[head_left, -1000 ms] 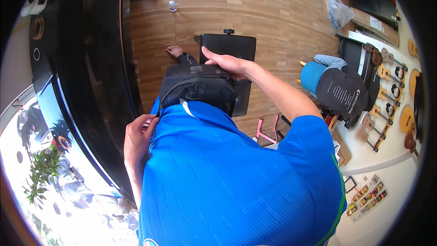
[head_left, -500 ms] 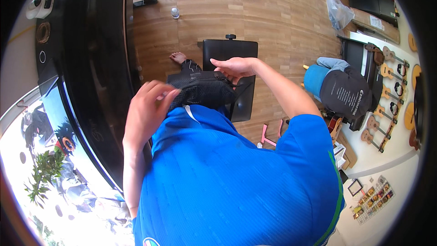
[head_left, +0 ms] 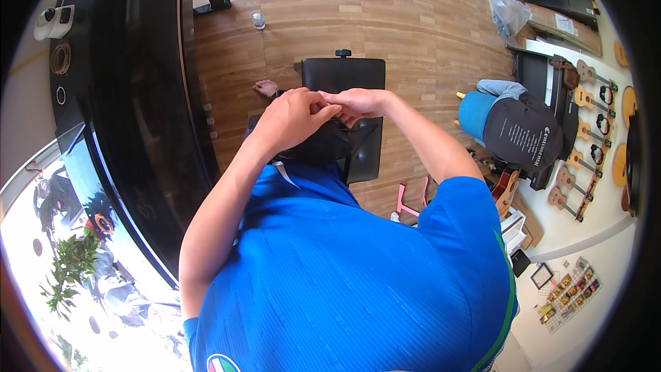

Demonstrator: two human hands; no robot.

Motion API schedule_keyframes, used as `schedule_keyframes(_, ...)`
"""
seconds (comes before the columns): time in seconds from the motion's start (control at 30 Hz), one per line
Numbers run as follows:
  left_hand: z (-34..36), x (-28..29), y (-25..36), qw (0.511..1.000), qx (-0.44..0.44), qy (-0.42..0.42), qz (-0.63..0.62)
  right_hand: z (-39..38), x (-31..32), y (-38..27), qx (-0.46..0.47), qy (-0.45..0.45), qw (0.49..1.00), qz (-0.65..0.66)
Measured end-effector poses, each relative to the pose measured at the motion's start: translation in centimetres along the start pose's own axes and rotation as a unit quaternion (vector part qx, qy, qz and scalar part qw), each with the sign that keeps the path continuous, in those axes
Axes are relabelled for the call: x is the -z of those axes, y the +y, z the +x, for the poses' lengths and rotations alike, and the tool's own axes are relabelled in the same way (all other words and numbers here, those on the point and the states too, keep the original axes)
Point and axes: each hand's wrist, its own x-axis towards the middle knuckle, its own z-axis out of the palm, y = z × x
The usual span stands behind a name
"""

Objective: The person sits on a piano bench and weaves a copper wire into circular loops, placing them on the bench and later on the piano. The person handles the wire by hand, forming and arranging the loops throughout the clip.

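A soft black mesh pouch [head_left: 318,146] lies across my lap, at the front hem of my blue shirt. Above its far edge my left hand [head_left: 297,116] and my right hand [head_left: 358,102] meet, fingertips touching or nearly so. The left one reaches across the pouch, its fingers bent and thumb pressed inward. My right fingers are curled at the pouch's far right corner, where a thin dark strap [head_left: 363,139] hangs. Whatever is between the fingers is hidden. The left hand covers much of the pouch's far side.
A black bench [head_left: 337,76] stands just ahead, with a bare foot [head_left: 264,88] beside it. On my left is a glossy black piano [head_left: 148,96]. A clear cup [head_left: 258,21] rests on the wooden floor. To the right, a person [head_left: 520,127] sits at a keyboard near wall-hung ukuleles [head_left: 584,100].
My left hand has moved right and away from me, from the pouch's left end over to my right hand. The right hand stays near the far right corner, its fingers drawn in more.
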Motion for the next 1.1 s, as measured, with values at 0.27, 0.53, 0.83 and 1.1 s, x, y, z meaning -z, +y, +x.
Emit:
schedule_keyframes(0.27, 0.6, 0.1, -0.6, 0.995, 0.035, -0.02, -0.089, 0.0, 0.0, -0.1, -0.006, 0.002, 1.0, 0.005)
schedule_keyframes(0.53, 1.2, 1.7, 1.1, 0.997, 0.007, 0.008, -0.072, 0.3, 0.8, 0.7, 0.002, 0.013, 1.0, -0.003)
schedule_keyframes(0.83, -1.0, 2.9, 1.0, 0.998, 0.044, 0.027, -0.028, -1.2, -0.4, -0.4, 0.027, 0.106, 0.993, -0.043)
schedule_keyframes(1.1, -3.0, 5.7, -1.6, 0.997, 0.025, 0.05, -0.049, -5.1, -2.3, -2.0, 0.162, 0.194, 0.962, -0.108)
